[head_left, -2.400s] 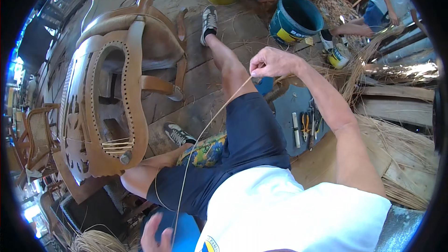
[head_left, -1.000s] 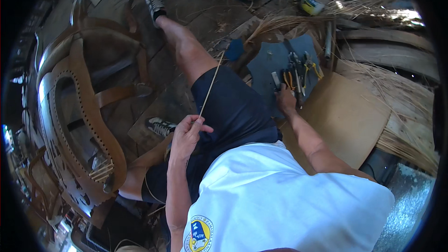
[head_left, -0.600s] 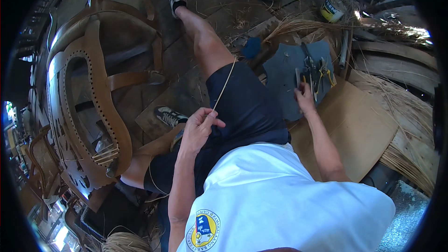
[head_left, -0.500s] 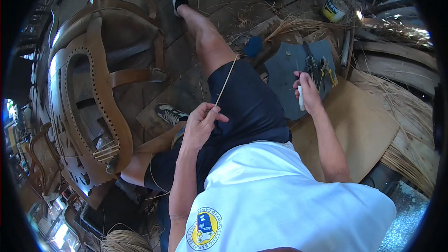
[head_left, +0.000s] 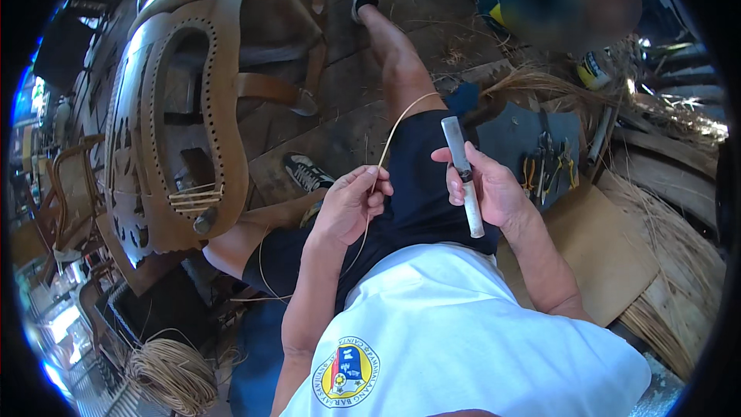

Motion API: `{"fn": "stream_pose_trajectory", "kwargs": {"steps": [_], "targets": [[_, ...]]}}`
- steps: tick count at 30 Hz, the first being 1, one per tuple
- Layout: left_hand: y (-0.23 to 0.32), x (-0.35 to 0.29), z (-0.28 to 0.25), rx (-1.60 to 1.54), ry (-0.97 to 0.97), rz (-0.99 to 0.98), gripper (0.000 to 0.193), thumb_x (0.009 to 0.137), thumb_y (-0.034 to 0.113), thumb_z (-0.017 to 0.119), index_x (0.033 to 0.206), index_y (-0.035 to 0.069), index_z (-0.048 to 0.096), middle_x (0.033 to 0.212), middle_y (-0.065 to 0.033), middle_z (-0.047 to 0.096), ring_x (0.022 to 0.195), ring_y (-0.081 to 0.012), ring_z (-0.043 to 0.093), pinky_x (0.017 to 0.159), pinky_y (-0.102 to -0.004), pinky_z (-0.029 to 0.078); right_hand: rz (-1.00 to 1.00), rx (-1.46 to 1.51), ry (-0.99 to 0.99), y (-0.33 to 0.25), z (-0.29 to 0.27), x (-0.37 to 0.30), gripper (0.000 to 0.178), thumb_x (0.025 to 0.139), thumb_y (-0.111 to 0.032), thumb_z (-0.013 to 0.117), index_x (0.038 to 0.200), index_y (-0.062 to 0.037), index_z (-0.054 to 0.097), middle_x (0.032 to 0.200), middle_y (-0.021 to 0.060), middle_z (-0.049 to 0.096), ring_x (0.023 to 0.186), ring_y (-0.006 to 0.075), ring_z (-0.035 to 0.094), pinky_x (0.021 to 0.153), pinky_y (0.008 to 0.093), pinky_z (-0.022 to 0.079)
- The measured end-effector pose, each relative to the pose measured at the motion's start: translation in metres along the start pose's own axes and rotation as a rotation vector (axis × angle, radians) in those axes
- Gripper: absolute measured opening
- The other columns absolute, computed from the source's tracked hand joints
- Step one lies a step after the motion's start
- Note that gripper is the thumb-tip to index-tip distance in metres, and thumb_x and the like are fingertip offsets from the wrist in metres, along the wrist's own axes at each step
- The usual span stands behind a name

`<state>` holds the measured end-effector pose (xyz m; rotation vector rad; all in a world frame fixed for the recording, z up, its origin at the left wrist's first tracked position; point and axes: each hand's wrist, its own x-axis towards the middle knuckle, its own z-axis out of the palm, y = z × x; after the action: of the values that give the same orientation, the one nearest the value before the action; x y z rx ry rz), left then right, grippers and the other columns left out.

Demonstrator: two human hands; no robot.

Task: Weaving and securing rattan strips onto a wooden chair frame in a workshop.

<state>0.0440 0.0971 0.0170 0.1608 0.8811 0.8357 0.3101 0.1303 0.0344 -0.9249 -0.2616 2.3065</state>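
Note:
My left hand (head_left: 355, 205) pinches a thin pale cane strand (head_left: 394, 133), which arcs up toward my thigh and trails down past my wrist. Closed round the middle of a short knife (head_left: 455, 141) is my right hand (head_left: 498, 189); its broad greyish blade points away from me and its whitish handle points back. To the left stands a carved wooden chair (head_left: 235, 127), its oval back opening ringed by drilled holes. Several pale cane strands (head_left: 195, 199) span the lower end of that opening. A dark rounded peg (head_left: 205, 221) sits beside them.
Pliers (head_left: 529, 174) and other hand tools lie on a dark sheet (head_left: 505, 135) at the right. Beyond are loose fibres (head_left: 532, 81) and a teal bucket (head_left: 492, 0). Coiled cane (head_left: 174, 374) rests at lower left; brown board (head_left: 594, 251) lies right of me.
My right hand has moved left from the tools, bringing the knife over my lap. My left hand has shifted along the cane, which now bends in an arc. The view has swung left.

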Motion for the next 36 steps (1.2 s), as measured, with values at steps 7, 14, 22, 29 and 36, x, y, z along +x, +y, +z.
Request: {"fn": "stream_pose_trajectory", "kwargs": {"steps": [7,14,22,29,36], "targets": [[-0.001,0.007,0.017,0.307,0.125,0.115,0.014,0.103,0.013,0.058,0.098,0.002,0.066,0.081,-0.0052,0.068,0.065,-0.0103,0.062,0.06,-0.024,0.048,-0.06,-0.153,-0.002,-0.007,-0.005,-0.006,0.037,0.106,-0.035,0.053,0.124,-0.0037,0.061,0.082,0.0067,0.066,0.07,0.0116,0.058,0.064,0.0257,0.048],[-0.009,0.001,0.037,1.084,0.285,0.616,0.015,0.101,0.013,0.06,0.101,0.0,0.066,0.075,-0.0035,0.068,0.06,-0.0066,0.055,0.054,-0.0245,0.042,-0.049,-0.324,-0.002,-0.001,0.007,0.012,0.048,0.099,-0.03,0.066,0.135,-0.0007,0.053,0.078,0.0046,0.064,0.057,0.0063,0.051,0.053,0.02,0.04],[-0.015,-0.014,0.036,1.06,0.231,0.451,0.019,0.102,0.015,0.059,0.105,-0.002,0.067,0.075,-0.0057,0.069,0.062,-0.0081,0.057,0.056,-0.0252,0.044,-0.067,-0.259,0.168,0.01,0.009,0.07,0.015,0.09,-0.004,0.074,0.104,-0.0021,0.07,0.087,0.009,0.071,0.053,0.0056,0.056,0.047,0.0177,0.042],[-0.023,-0.023,0.006,0.954,0.198,0.41,0.019,0.103,0.013,0.056,0.106,-0.001,0.069,0.078,-0.0013,0.072,0.059,-0.0016,0.045,0.053,-0.0216,0.036,-0.315,-0.449,0.231,-0.076,-0.01,0.064,0.019,0.089,-0.009,0.077,0.106,-0.0041,0.069,0.088,0.0093,0.072,0.058,0.0045,0.057,0.049,0.0174,0.041],[-0.008,-0.047,-0.006,1.325,0.374,0.412,0.019,0.101,0.011,0.055,0.1,-0.003,0.067,0.073,-0.0078,0.073,0.061,-0.0108,0.061,0.058,-0.0285,0.047,-0.564,-0.41,0.536,-0.147,-0.111,0.064,0.017,0.09,-0.011,0.074,0.105,-0.0065,0.069,0.088,0.0116,0.073,0.053,0.0053,0.054,0.047,0.0187,0.04]]}}
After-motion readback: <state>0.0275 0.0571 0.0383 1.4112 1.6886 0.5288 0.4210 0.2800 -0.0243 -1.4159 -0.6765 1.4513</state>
